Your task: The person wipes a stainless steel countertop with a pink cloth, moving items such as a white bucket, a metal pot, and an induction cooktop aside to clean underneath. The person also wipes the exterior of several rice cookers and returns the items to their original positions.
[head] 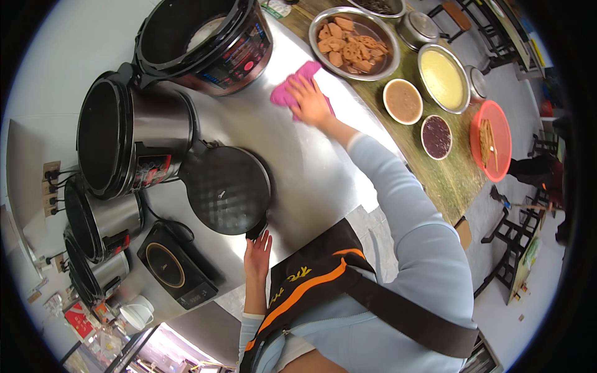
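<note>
My right hand (310,103) lies spread over a pink cloth (284,94), pressing it on the stainless steel tabletop (303,163). Its thumb and fingers are on top of the cloth. My left hand (258,255) is by the front handle of a round black electric griddle (228,191), palm up with fingers apart. The fingertips are at the handle (256,228); whether they touch it I cannot tell. The griddle is closed and stands on the steel table.
Several electric pressure cookers (163,130) without lids line the wall side. An induction cooker (177,265) sits nearer. Beyond, a wooden table (447,186) holds a bowl of lotus root pieces (354,46), a yellow-filled bowl (443,79), smaller bowls and a red basket (501,144).
</note>
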Demonstrator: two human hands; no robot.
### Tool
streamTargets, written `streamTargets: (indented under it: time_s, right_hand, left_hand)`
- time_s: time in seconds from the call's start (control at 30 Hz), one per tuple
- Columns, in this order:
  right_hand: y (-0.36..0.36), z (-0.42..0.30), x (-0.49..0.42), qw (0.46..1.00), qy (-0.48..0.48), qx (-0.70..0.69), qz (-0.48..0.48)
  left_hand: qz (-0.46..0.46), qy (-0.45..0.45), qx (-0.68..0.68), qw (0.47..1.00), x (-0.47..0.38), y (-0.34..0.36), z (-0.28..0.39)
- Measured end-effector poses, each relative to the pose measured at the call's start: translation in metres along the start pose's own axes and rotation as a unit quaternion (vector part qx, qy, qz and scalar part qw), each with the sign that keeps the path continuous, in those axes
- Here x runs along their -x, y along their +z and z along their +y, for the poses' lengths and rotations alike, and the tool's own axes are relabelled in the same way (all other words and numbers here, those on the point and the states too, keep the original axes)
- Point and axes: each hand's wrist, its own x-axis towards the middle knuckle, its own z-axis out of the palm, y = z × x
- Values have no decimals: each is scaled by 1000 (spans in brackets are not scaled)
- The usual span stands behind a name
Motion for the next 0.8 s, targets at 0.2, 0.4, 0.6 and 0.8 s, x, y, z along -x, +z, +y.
streamTargets:
  time_s: [0.2,0.4,0.6,0.8]
  right_hand:
    - [-42,-3,39,998,15,-61,-11]
    - [-178,-20,206,972,101,12,-212]
    - [-51,18,62,978,196,66,-30]
    - [-39,24,20,986,148,74,33]
  left_hand:
    - [55,-20,31,998,-17,0,-17]
    - [-3,9,149,989,-31,-1,-31]
    - [-29,53,160,985,-36,9,-31]
    - [-14,29,125,992,-35,3,-25]
